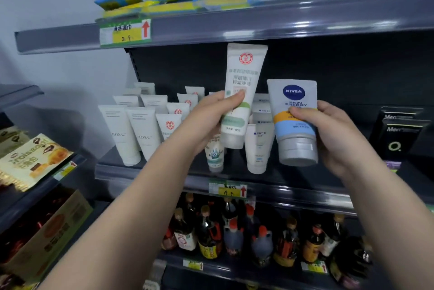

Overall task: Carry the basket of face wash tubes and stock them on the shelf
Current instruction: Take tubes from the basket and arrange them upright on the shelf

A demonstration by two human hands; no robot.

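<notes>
Right hand (328, 130) grips NIVEA SKIN ENERGY tube (294, 123) beside FLORAL tubes (132, 134)

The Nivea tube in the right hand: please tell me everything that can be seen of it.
The Nivea tube is a squat, pale grey plastic tube with a dark blue round logo, the words SKIN ENERGY, an orange band and a light blue band. It stands cap down, nearly upright, with a broad silver-grey cap. The right hand grips its side, thumb across the front, holding it in front of the middle shelf.

White red-emblem tube (242, 92); blue-orange-banded Nivea tube (294, 120)
</notes>
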